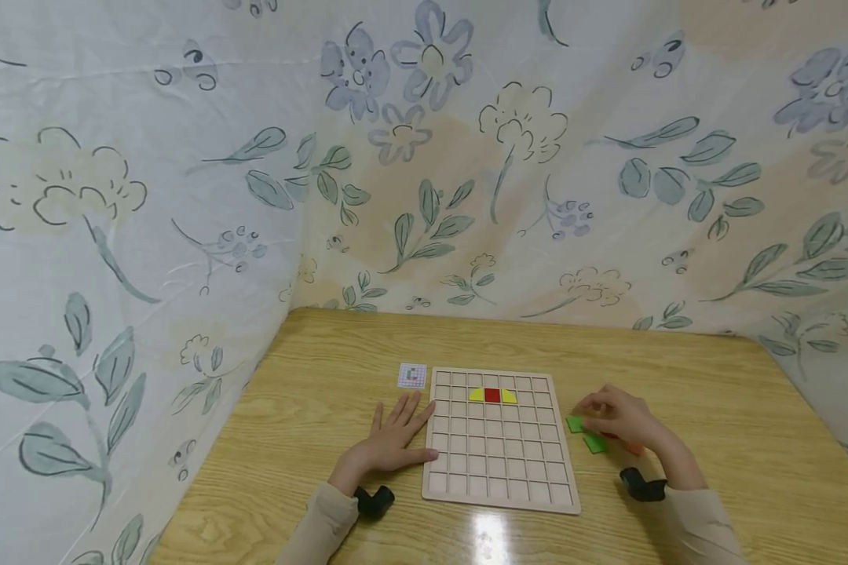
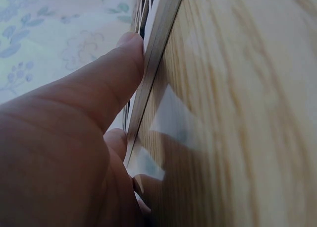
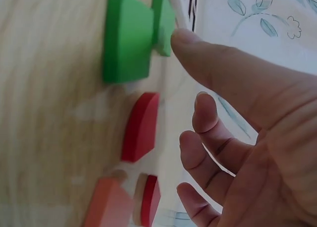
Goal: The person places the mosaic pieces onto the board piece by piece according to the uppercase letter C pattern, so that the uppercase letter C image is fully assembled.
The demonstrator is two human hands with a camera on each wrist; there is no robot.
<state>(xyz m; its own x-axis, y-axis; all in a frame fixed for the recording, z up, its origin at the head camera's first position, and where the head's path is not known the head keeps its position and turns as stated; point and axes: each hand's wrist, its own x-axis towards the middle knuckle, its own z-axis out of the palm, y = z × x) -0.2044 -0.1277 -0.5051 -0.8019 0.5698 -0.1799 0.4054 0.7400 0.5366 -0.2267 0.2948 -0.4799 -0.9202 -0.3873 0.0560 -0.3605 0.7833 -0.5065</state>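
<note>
"Board point(image 1: 498, 453) on the worktop point(image 1: 339, 353), then: where?"

"Lower centre of the frame, a red square point(image 1: 491, 395) between two yellow pieces point(image 1: 477, 395) near its top."

"And the left hand point(image 1: 393, 446)?"

"Left of the board, grip spread, thumb touching the edge."

"The right hand point(image 1: 625, 420)?"

"Lower right, near two green tiles point(image 1: 595, 445); its grip is relaxed, thumb apart from loosely bent fingers point(image 3: 203, 150). Red pieces point(image 3: 141, 128) and an orange tile point(image 3: 108, 204) lie beside the green ones."
</note>
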